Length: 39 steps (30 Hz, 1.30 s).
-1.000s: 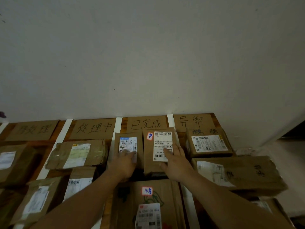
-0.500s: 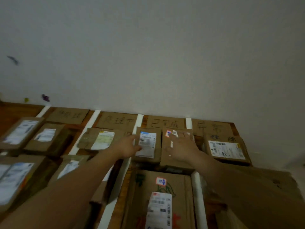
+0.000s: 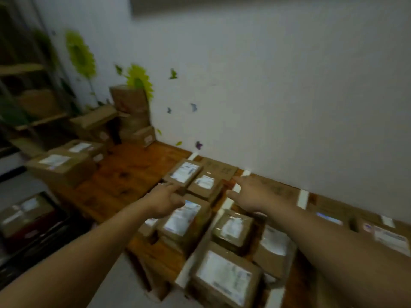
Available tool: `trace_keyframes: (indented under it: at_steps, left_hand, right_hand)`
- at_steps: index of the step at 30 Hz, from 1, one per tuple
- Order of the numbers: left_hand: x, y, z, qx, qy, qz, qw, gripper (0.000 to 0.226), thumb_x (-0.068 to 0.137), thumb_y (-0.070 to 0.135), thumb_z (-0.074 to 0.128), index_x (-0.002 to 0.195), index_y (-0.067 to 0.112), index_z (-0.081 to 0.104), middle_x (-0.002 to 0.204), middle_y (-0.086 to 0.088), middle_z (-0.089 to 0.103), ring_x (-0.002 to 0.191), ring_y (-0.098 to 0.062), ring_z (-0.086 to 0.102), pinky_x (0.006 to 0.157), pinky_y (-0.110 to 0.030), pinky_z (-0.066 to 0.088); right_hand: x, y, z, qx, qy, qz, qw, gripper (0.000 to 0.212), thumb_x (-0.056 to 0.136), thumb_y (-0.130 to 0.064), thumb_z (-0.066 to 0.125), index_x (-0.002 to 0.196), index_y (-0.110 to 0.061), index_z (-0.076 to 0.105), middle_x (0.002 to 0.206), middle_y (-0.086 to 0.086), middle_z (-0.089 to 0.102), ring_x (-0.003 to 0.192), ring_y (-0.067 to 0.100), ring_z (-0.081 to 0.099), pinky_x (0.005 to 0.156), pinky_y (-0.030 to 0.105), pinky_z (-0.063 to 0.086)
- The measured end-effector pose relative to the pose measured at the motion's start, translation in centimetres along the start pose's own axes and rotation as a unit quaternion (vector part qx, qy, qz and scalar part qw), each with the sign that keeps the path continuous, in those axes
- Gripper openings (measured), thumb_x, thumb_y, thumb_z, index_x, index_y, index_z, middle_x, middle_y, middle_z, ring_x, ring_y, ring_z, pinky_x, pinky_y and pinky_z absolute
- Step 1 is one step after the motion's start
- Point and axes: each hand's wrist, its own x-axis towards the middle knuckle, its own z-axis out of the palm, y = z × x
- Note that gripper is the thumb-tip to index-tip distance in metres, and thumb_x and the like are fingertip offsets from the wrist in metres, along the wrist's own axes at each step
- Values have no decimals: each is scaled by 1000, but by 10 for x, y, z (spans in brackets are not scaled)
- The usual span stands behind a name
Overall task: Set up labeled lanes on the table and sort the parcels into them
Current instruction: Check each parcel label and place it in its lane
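Both hands lift off the parcels; left hand (image 3: 165,202) and right hand (image 3: 251,196) reach empty, fingers spread, seemingly toward unsorted boxes (image 3: 60,165) at the table's left end.

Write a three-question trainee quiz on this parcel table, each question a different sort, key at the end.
1. True or false: the left hand is gripping a parcel.
2. Multiple choice: the white tape strips on the table serve as: A) parcel seals, B) lane dividers, C) wall decoration.
3. Fill in: the unsorted boxes lie to the ___ of the taped lanes.

Key
1. False; both it and the right hand hover empty, fingers extended.
2. B
3. left
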Motion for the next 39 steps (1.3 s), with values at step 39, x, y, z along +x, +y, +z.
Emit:
trace_keyframes:
  at_steps: [39]
  left_hand:
    - [233, -637, -285, -117, 24, -141, 983, 64, 93, 32, 55, 148, 20, 26, 152, -8, 30, 136, -26, 35, 107, -39, 32]
  right_hand:
    - [479, -557, 146, 91, -88, 30, 992, 66, 94, -53, 46, 150, -25, 26, 157, 5, 23, 144, 25, 23, 115, 41, 24]
